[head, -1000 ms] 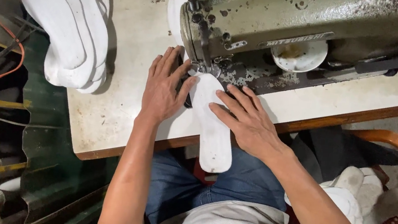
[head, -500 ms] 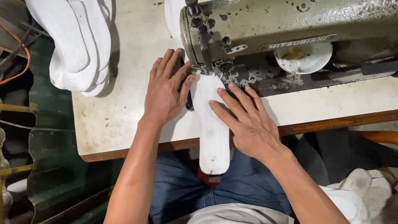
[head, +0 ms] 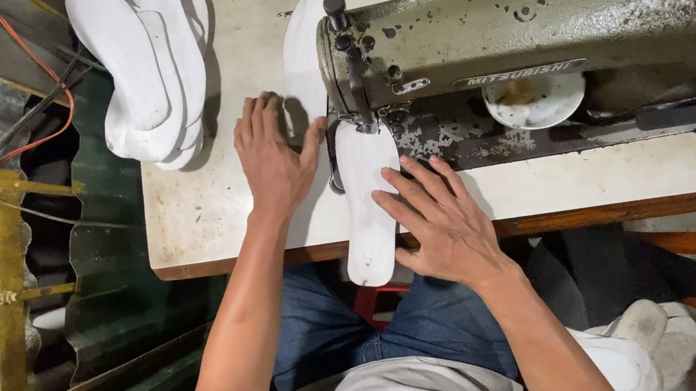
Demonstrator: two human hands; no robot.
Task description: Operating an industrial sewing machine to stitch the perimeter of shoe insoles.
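- Keep the white sole (head: 367, 207) flat on the worktop (head: 214, 206) and turn it slowly, so the seam runs near its edge.
- Keep fingertips away from the needle (it is sharp) under the sewing machine (head: 507, 56) head.
- The left hand (head: 274, 160) lies flat just left of the sole, fingers spread, thumb beside the sole's top end.
- The right hand (head: 442, 225) lies flat too, fingers (head: 396, 200) apart, their tips pressing the sole's right edge.
- The sole's front sits under the machine; its heel hangs over the worktop edge.
- Neither hand grips anything.
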